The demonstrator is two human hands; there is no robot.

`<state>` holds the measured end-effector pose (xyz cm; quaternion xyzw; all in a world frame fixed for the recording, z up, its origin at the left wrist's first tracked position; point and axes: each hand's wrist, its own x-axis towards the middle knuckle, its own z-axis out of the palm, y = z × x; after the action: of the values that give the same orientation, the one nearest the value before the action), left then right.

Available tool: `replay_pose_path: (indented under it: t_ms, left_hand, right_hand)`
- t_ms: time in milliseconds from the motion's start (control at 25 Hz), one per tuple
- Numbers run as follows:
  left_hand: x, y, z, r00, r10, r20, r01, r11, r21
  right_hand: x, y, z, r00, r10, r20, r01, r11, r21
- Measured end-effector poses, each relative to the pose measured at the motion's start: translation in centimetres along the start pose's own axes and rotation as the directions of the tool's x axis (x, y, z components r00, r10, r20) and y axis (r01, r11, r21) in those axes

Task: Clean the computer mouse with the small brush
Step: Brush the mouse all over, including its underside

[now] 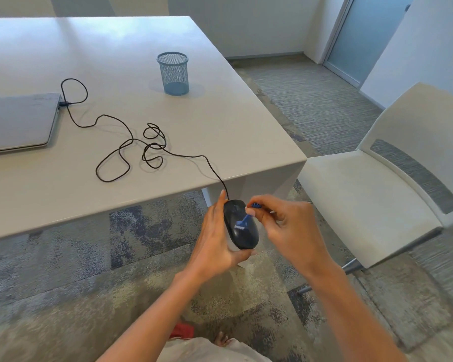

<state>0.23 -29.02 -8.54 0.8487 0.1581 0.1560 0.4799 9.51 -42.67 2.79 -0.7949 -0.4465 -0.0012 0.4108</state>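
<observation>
Just off the table (pixel 259 163) corner, my left hand (pixel 215 241) cradles the black mouse (pixel 242 231); my right hand (pixel 288 226) pinches a small blue brush (pixel 245 221) against its top.

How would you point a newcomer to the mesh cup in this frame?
Start at the big white table and look toward its far right part, beyond the looped black mouse cable. The blue-grey mesh cup stands upright there alone, apart from the closed laptop.

A pale worktop (pixel 141 48) stands on mottled grey carpet (pixel 63 270); a white chair (pixel 364 199) sits beside it, white walls (pixel 259 22) and a frosted door (pixel 364 35) beyond.
</observation>
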Motion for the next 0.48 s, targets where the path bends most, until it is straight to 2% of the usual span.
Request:
replay_pose_path:
  t_ms: [80, 160, 320, 480]
  left_hand:
    - [0.1, 0.0, 0.0, 1.0, -0.005, 0.001, 0.005, 1.0, 0.01]
    - [0.1, -0.1, 0.1, 1.0, -0.012, -0.004, 0.012, 1.0, 0.024]
    - [0.1, -0.4, 0.2, 1.0, -0.017, -0.001, 0.017, 1.0, -0.01]
    - [0.5, 0.0, 0.1, 1.0, 0.013, -0.022, -0.013, 1.0, -0.014]
  right_hand:
    - [-0.1, 0.1, -0.1, 1.0, 0.002, 0.003, -0.002, 1.0, -0.018]
    - [-0.4, 0.3, -0.1, 0.997, 0.021, 0.068, -0.018, 0.999, -0.043]
    - [-0.6, 0.7, -0.1, 0.997, 0.069, 0.046, -0.074, 0.99, 0.116]
    - [-1.2, 1.3, 0.0, 0.995, 0.072, 0.07, -0.076, 0.996, 0.047]
